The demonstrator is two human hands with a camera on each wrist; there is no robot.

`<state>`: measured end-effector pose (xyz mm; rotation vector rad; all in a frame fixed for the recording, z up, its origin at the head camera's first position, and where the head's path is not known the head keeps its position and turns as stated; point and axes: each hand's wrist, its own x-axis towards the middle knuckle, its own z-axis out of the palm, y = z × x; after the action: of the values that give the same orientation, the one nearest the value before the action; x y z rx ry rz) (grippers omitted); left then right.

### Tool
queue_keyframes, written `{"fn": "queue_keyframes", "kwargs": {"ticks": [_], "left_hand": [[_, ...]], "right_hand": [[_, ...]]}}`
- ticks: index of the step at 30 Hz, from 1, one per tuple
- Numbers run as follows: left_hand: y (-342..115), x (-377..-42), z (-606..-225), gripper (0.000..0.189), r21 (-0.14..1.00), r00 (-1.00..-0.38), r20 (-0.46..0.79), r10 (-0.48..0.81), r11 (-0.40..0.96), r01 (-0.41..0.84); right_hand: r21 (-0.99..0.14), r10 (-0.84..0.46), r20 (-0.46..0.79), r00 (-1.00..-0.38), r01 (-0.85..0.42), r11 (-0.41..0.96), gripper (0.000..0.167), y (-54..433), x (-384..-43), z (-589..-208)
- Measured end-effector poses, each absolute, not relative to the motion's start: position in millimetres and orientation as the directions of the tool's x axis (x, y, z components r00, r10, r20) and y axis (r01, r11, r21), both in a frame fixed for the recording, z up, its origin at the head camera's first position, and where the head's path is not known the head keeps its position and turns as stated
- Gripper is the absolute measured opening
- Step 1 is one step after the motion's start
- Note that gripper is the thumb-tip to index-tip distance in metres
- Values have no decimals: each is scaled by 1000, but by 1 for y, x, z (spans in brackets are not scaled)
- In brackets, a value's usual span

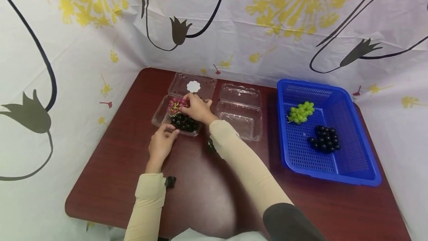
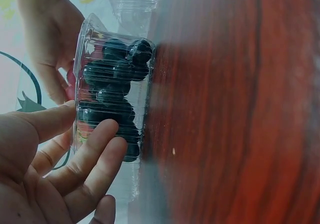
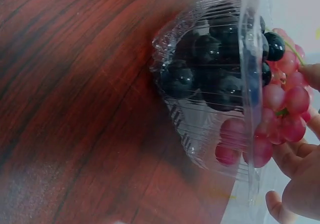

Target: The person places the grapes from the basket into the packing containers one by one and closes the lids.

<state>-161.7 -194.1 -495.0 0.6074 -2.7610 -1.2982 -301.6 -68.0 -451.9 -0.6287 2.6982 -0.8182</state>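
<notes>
A bunch of red grapes (image 1: 176, 104) lies partly inside a clear plastic clamshell box (image 1: 158, 116), beside a bunch of black grapes (image 1: 184, 122). My right hand (image 1: 198, 109) holds the red grapes from above, at the box's right side; the right wrist view shows the fingers (image 3: 305, 156) on the berries and stem, with some berries above the rim. At the near left corner is my left hand (image 1: 161, 142). Its thumb reaches the rim and its loosely extended fingers (image 2: 97, 151) rest by the clear wall, seen in the left wrist view.
The box's lid (image 1: 207, 91), with a white scalloped label (image 1: 193, 86), lies folded back. Right of it stands a second open clear box (image 1: 255, 122). A blue basket (image 1: 282, 133) at the right holds green grapes (image 1: 301, 113) and black grapes (image 1: 324, 139). Patterned cloth hangs behind the brown table (image 1: 113, 166).
</notes>
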Motion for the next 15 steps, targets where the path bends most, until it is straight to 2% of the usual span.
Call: {"fn": "queue_keyframes", "kwargs": {"ticks": [8,15], "left_hand": [[-193,-161,-493,30,755,-920,-132,-368,564,-334],[-193,-161,-493,30,762,-918,-127,-376,556,-333]], "right_hand": [[-515,-480,-113,-870,-362,777,50,-68,-298,-452],[-468,-488,6,-873,-433,770,36,-56,-297,-454]]}}
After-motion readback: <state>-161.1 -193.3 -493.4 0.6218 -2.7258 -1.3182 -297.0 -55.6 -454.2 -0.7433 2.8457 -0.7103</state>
